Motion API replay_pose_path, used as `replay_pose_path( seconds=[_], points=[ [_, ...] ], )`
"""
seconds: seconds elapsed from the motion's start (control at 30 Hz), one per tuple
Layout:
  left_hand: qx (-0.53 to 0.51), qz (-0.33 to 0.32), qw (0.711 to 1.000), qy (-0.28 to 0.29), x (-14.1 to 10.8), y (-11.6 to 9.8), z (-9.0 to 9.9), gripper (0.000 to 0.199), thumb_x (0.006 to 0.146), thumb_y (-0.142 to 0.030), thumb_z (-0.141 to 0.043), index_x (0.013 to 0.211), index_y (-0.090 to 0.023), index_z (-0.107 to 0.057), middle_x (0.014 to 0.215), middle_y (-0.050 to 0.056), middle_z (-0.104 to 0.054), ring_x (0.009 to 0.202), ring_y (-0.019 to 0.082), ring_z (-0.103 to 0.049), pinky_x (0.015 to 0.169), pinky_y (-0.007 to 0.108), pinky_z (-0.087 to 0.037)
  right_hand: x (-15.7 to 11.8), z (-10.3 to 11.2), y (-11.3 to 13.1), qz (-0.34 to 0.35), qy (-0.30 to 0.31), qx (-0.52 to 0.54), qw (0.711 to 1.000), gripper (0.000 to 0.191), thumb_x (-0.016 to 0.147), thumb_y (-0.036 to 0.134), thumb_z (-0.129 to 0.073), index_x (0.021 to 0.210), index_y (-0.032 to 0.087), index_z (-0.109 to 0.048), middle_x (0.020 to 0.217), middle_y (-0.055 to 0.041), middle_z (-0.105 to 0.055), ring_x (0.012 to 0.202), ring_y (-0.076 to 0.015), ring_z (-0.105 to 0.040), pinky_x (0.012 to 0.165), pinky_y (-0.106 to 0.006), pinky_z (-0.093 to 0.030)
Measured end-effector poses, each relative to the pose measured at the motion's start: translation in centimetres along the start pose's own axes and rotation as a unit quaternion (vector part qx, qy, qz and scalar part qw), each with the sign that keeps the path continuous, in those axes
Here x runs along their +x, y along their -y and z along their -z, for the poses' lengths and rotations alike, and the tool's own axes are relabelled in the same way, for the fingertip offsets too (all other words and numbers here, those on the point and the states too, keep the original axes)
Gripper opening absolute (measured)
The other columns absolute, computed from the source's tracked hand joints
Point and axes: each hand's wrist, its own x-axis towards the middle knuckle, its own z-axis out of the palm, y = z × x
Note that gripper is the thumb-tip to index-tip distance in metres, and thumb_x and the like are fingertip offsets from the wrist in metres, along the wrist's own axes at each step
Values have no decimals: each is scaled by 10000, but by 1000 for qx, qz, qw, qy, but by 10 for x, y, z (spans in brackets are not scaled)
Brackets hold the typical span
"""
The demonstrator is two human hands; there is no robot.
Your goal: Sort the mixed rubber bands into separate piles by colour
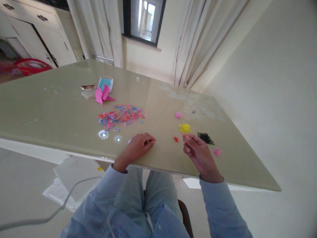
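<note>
My left hand point(139, 145) rests on the tabletop with its fingers curled together; whatever they may hold is hidden. Thumb and forefinger of my right hand point(198, 152) are pinched on a small red piece point(184, 135), just above the table. Close to that hand lie a small red cluster point(176, 139), a yellow pile point(184, 128), a black pile point(205, 138) and a pink cluster point(217, 152). Another pink cluster point(178, 115) sits behind the yellow pile. A larger mixed pile point(121, 116) of pink, red and blue pieces is spread beyond my left hand.
On the table point(59, 109), a blue face mask point(106, 83), a pink folded paper point(102, 94) and a small packet point(88, 87) lie at the back left. The table's near edge runs just in front of my lap. A grey cable point(49, 218) hangs at the lower left.
</note>
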Motion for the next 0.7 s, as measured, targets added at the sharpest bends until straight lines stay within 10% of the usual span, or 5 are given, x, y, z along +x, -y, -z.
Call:
replay_pose_path(
  seconds=[0.2,0.4,0.7],
  points=[
    [-1,9,1000,1,0,1,1,222,921,-305,-523,920,-194,-715,890,42,-726,833,178,-643,778,295,-469,0,18,-10,45,-38,-112,992,310,765,459,-731,879,172,-700,580,41,-525,498,-92,-422,466,-227,-313],
    [-9,17,1000,-4,1,1,1,258,923,-347,-518,921,-186,-721,887,47,-726,818,173,-640,766,294,-477,22,26,-38,150,-71,-359,918,290,835,433,-614,831,172,-740,780,-64,-711,629,-166,-554,618,-296,-441],
    [-4,25,1000,-11,2,1,2,249,916,-356,-532,897,-194,-721,879,40,-735,820,173,-653,747,283,-475,34,26,-51,184,-53,-439,878,308,912,408,-522,893,193,-742,914,-88,-737,725,-195,-604,715,-322,-460]
  ],
)
